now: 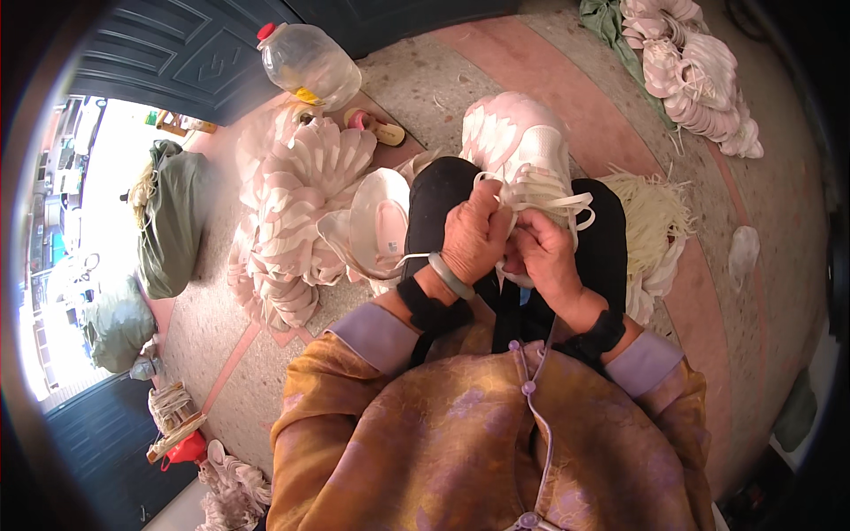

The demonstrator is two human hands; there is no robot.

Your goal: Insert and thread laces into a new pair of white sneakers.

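Observation:
A white shoe upper [542, 150] rests on my lap between my knees, with a white shoelace [551, 188] running through its eyelets and looping out at the right. My left hand [475, 232] is closed, its thumb and fingertips pinching the shoelace over the upper's opening. A thin lace end sticks out to the left, beside my bracelet. Close against it, my right hand [544, 252] has its fingers bent and pressed together at the upper; what lies between them is hidden. Left of my knee lies another pale upper [382, 221], its inside showing.
A large pile of white uppers [301, 195] spreads on the floor at the left. Behind it stand a clear jug [310, 66] with a red cap and a sandal [382, 129]. Loose cream laces [651, 212] lie right of my knee; more stacked uppers [695, 80] lie far right.

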